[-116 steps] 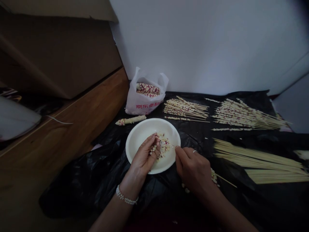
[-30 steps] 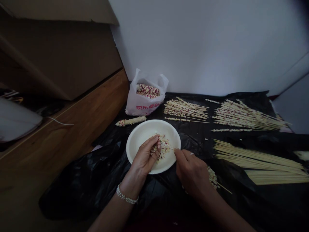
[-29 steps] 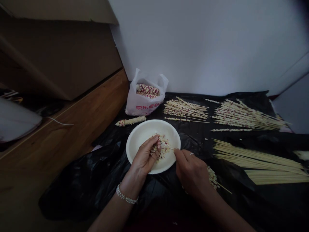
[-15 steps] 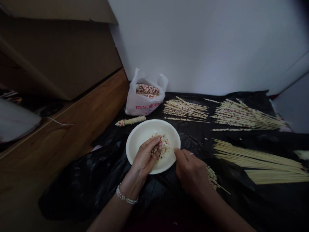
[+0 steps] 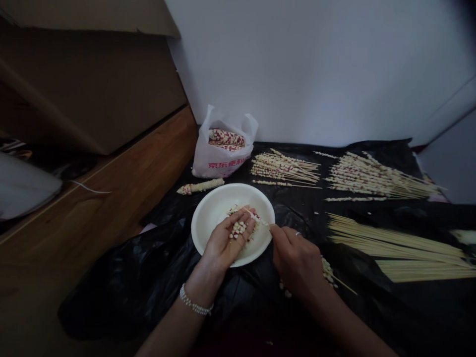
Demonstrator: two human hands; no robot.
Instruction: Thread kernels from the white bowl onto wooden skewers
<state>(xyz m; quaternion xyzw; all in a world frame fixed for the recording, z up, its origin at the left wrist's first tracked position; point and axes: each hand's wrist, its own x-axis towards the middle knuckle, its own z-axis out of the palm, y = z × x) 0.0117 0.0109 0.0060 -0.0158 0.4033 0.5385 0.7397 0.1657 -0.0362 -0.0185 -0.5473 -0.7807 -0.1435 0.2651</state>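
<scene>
Palm up over the white bowl point(image 5: 201, 233), my left hand point(image 5: 225, 243) cups several loose corn kernels point(image 5: 237, 229). My right hand point(image 5: 297, 255) is closed on a thin skewer point(image 5: 256, 216) that carries a few white and dark red kernels. The skewer's bare tip crosses the fingertips of my left hand. Small bits of corn and chaff lie in the bowl beneath. More kernels point(image 5: 328, 272), partly hidden by my right hand and wrist, lie on the black plastic sheet, with a stick poking out from them.
Behind the bowl stands a white plastic bag point(image 5: 219, 161) of speckled corn cobs. A partly stripped cob point(image 5: 201, 186) lies before it. Filled skewers form two piles point(image 5: 286, 167), point(image 5: 364, 176) along the wall. Bare skewers point(image 5: 401, 248) lie at right on the black sheet point(image 5: 148, 277).
My left hand has opened from closed fingers to a cupped palm, showing the kernels. The skewer's tip now shows over its fingers. My right hand stays on the skewer.
</scene>
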